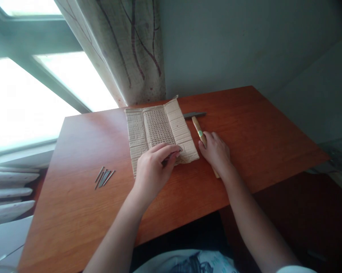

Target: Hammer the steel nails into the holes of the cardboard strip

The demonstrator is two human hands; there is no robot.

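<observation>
A flattened piece of cardboard point(159, 131) with a panel of many small holes lies on the red-brown table point(245, 129). My left hand point(153, 168) rests on its near edge, fingers pinched together on something I cannot make out. My right hand point(216, 151) lies over the wooden handle of a hammer point(198, 131), fingers curled on it. The hammer's dark metal head points away, just right of the cardboard. Several loose nails point(104, 177) lie to the left of my left hand.
A window and a patterned curtain point(125, 49) stand behind the table's far left. A grey wall runs along the back. White slats point(8, 189) sit off the table's left edge. The table's right edge drops to a darker surface.
</observation>
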